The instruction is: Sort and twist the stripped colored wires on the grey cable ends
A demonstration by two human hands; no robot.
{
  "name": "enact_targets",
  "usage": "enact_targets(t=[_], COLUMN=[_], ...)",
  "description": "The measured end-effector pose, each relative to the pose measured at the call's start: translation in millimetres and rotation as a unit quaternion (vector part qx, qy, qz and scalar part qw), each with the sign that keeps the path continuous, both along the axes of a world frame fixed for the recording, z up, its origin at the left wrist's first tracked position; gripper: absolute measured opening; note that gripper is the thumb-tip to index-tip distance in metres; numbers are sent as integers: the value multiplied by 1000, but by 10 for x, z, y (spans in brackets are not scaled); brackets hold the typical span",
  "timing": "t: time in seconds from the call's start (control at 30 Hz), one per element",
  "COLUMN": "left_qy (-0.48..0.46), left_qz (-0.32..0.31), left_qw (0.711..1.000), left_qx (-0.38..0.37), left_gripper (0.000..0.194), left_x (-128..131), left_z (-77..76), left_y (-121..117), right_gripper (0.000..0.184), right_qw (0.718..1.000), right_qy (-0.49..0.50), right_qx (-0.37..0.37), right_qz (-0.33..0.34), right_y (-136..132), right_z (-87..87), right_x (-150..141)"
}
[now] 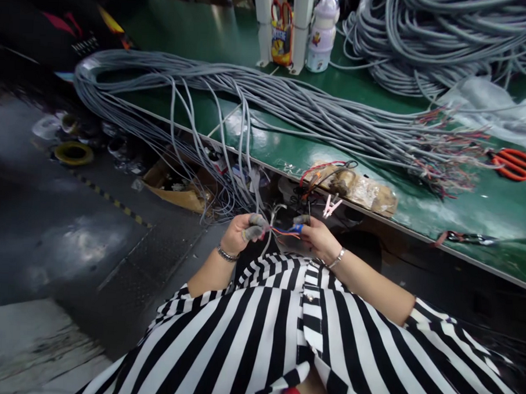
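Observation:
My left hand [243, 231], with grey covers on its fingertips, is closed in a pinch on the end of a grey cable. Thin orange and blue wires [283, 231] run from that pinch toward the right. At their other side, my right hand [320, 237] is closed around a small blue piece [297, 228], whose kind I cannot make out; one of its fingers also has a grey cover. Pale wire ends [275, 209] stick up between the hands. Both hands are in front of my striped shirt, just off the bench edge.
A long bundle of grey cables [293, 99] lies along the green bench [501, 219], some hanging over its edge. Orange-handled scissors [514, 164], a taped block [368, 193], a pink clip [331, 206], a bottle [322, 34] and a large cable coil [426, 41] are there. A cardboard box [176, 196] stands below.

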State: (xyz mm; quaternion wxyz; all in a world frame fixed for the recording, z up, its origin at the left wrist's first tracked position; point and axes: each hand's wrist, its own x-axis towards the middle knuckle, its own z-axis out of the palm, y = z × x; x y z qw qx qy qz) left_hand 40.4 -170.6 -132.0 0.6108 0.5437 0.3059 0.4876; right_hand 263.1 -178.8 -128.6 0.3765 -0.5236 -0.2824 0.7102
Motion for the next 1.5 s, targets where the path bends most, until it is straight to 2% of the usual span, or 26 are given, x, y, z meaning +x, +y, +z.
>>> enact_targets(t=[0.07,0.13,0.23,0.33,0.4,0.47,0.5,0.53,0.6,0.67,0.73,0.83,0.93,1.07,1.2,1.4,1.5], left_qy=[-82,-118,-110,-74,-36,11,32,49,72,84,86,79,73,76,85,104,117], left_qz=[71,107,97,52,24,1,-10,-22,-46,-66,-82,-89,-87,-95,-111,-144,-147], left_qw=[993,984,984,993,998,1000,999,998,996,993,992,993,993,993,990,984,982], left_qx=[-47,-79,-101,-79,-50,-17,-1,14,36,46,44,27,5,-6,-4,-4,-13], left_gripper=[38,40,43,41,36,31,28,26,26,27,28,29,31,32,31,33,35], left_x=[17,41,65,68,75,102,126,158,242,349,468,633,747,823,872,909,918], left_z=[-54,-83,-97,-77,-25,63,115,167,254,300,305,280,276,309,293,206,188], left_y=[0,-8,-41,-57,-33,18,50,84,155,227,299,387,439,467,490,499,502], right_gripper=[34,33,26,24,28,37,41,45,47,50,51,49,47,52,56,46,47], right_qw=[995,977,942,930,929,934,941,953,976,985,989,993,992,989,989,981,981], right_qy=[-6,-30,-83,-91,-77,-63,-59,-54,-58,-49,-15,46,52,29,81,120,120], right_qx=[74,182,303,336,320,276,248,219,180,165,146,109,113,131,109,115,109], right_qz=[60,107,115,122,170,220,222,202,106,23,-14,-11,-17,-65,-65,-102,-106], right_y=[-67,-147,-223,-220,-206,-213,-226,-241,-261,-239,-165,-5,111,161,195,229,230], right_z=[48,132,277,387,401,345,293,231,113,53,77,204,288,242,191,204,195], right_x=[26,44,71,152,261,409,489,566,697,773,789,747,691,650,625,580,579])
